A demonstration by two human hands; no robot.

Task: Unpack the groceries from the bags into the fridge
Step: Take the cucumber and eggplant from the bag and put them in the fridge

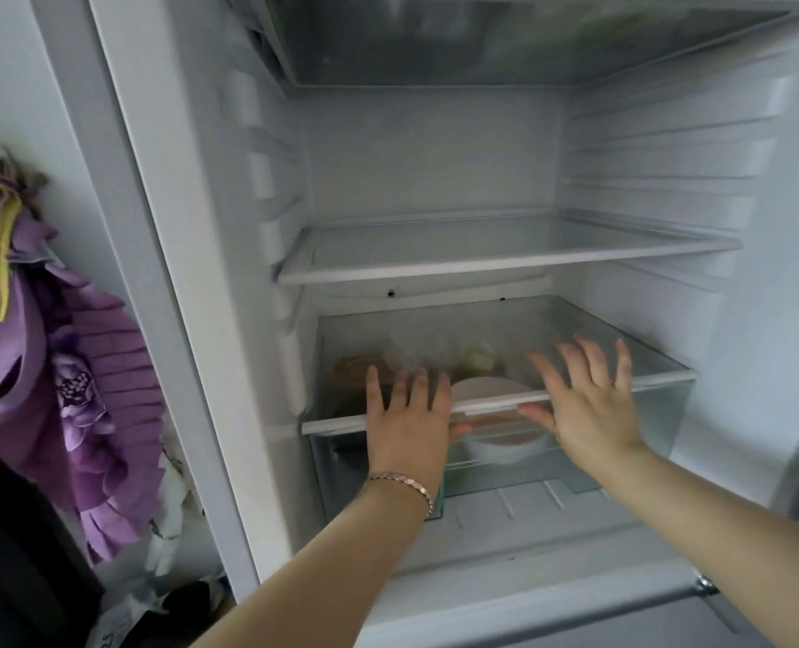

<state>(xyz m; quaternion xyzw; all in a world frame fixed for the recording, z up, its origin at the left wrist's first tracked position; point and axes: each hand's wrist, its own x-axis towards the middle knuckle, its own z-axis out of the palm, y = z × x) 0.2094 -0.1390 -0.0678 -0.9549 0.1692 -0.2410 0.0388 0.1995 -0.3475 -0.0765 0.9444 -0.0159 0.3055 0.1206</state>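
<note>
- Pressing left hand flat on the front edge of the fridge's lowest glass shelf, fingers spread, thumb tucked under the rim.
- Resting right hand at 3 o'clock of the left, fingers fanned on the glass.
- Showing a white bowl in the clear drawer below, between both hands.
- Hanging purple cloth at 9 o'clock, outside.

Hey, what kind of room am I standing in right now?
Probably a home kitchen: an open fridge with glass shelves, a bowl of food in its bottom drawer, and a purple cloth hanging beside it.
</note>
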